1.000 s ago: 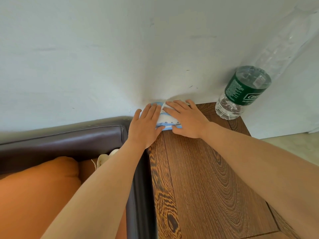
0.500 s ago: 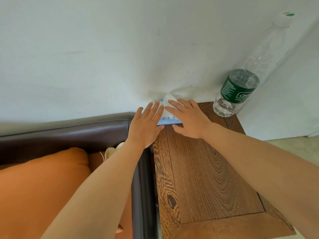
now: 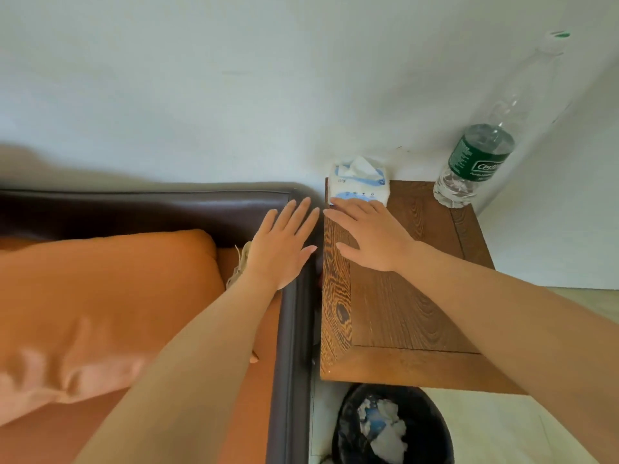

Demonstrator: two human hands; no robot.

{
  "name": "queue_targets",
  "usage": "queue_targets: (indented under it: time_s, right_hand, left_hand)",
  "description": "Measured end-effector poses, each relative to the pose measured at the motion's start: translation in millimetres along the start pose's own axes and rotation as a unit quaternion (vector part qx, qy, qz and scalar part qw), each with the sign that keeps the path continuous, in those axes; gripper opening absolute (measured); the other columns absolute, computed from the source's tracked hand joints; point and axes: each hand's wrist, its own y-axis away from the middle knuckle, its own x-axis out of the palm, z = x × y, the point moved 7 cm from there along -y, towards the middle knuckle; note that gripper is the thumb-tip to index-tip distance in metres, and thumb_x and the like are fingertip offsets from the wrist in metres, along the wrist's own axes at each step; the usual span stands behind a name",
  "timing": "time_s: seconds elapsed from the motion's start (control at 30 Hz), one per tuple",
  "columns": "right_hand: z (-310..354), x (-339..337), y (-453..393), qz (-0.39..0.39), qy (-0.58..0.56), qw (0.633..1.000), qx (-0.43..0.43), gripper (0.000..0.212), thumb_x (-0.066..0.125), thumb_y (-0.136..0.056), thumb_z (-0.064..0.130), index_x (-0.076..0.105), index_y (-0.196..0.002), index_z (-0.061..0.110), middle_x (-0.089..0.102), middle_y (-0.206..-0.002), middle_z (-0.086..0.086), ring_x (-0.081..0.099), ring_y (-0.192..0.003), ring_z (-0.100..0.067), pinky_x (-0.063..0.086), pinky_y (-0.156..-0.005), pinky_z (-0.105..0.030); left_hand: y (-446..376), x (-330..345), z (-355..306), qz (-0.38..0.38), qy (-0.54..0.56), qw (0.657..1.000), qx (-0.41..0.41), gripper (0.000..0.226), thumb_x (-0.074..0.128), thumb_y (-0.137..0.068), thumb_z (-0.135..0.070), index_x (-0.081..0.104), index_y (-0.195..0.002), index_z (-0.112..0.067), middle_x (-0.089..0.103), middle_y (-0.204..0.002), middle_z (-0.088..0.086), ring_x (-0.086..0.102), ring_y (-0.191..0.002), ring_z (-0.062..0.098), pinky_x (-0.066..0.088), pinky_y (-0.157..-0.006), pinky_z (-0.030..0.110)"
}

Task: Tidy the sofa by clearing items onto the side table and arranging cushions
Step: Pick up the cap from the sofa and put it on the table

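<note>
A white and blue tissue pack [image 3: 359, 180] lies at the back left corner of the wooden side table [image 3: 402, 296], against the wall. My right hand [image 3: 371, 236] hovers flat over the table just in front of the pack, fingers straight, fingertips at its front edge. My left hand [image 3: 283, 244] is spread flat over the dark sofa arm [image 3: 291, 329], holding nothing. An orange cushion [image 3: 100, 296] lies on the sofa seat to the left. A pale bit of cloth or cord [image 3: 239, 262] peeks out between the cushion and my left wrist.
A clear water bottle [image 3: 475, 162] with a green label stands at the table's back right corner. A black waste bin [image 3: 422, 426] with crumpled paper sits on the floor in front of the table. The white wall runs right behind the sofa and the table.
Both hands have come off the tissue pack and drawn back toward me; the pack stays at the table's back corner. My view has pulled back, and the bin now shows.
</note>
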Motion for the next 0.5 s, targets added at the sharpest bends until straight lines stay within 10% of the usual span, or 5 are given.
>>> queue_targets:
  time_s: [0.5]
  right_hand:
    - [120,-3,14,0.003,0.001,0.998,-0.070,0.054,0.050,-0.096,0.038,0.036,-0.145,0.020,0.031,-0.154,-0.002,0.033,-0.138,-0.022,0.030,-0.109,-0.038]
  left_hand:
    - [115,-21,33,0.090,0.004,0.993,-0.080,0.067,0.030,-0.102,-0.050,0.003,-0.155,-0.021,0.004,-0.164,0.004,0.007,-0.150,0.024,0.011,-0.120,0.041]
